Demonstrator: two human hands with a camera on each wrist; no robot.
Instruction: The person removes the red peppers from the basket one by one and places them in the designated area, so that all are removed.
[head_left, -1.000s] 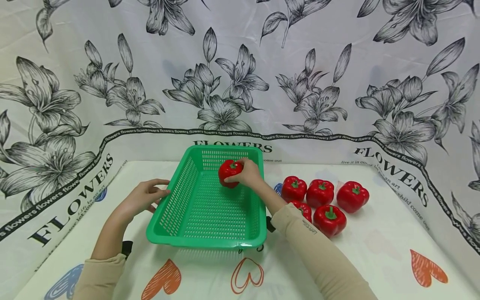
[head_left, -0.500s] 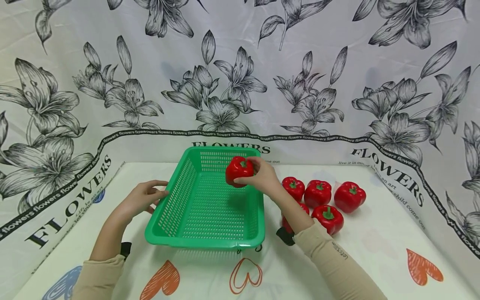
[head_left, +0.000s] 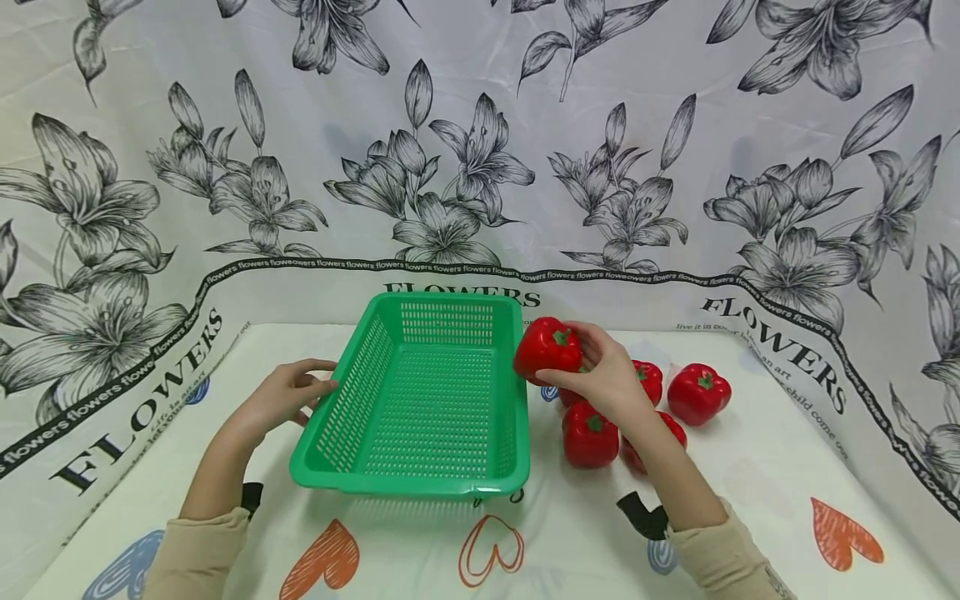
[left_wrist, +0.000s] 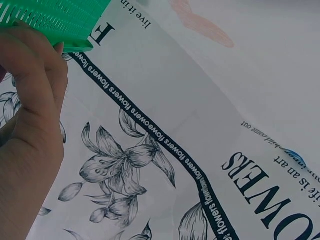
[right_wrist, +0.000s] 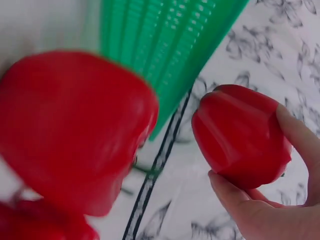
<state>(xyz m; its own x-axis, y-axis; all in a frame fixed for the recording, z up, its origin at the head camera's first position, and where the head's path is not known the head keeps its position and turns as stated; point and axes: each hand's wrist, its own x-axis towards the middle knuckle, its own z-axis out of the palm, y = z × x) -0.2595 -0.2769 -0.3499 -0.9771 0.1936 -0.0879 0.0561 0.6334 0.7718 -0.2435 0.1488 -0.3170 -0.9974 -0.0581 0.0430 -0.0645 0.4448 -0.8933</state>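
A red bell pepper (head_left: 546, 350) hangs just beyond the right rim of the green plastic basket (head_left: 408, 483), pinched between the thumb and fingers of my right hand (head_left: 611, 379). Its ribbed underside shows in the right wrist view, where my right hand (right_wrist: 280, 210) grips it from the side. My left hand (head_left: 281, 396) holds the basket's left rim, thumb and index finger at the edge. In the left wrist view, the curled fingers of my left hand (left_wrist: 37, 75) meet the basket rim (left_wrist: 75, 47). The basket's perforated floor is bare.
Several more red bell peppers stand grouped right of the basket, among them a front one (head_left: 591, 437) and a far right one (head_left: 700, 394); my right hand and forearm partly cover others. Behind the table (head_left: 757, 483) rises a flower-printed cloth (head_left: 450, 242).
My right hand has lifted the bell pepper out of the basket and carried it right, past the rim, toward the other peppers. My left hand has stayed at the left rim.
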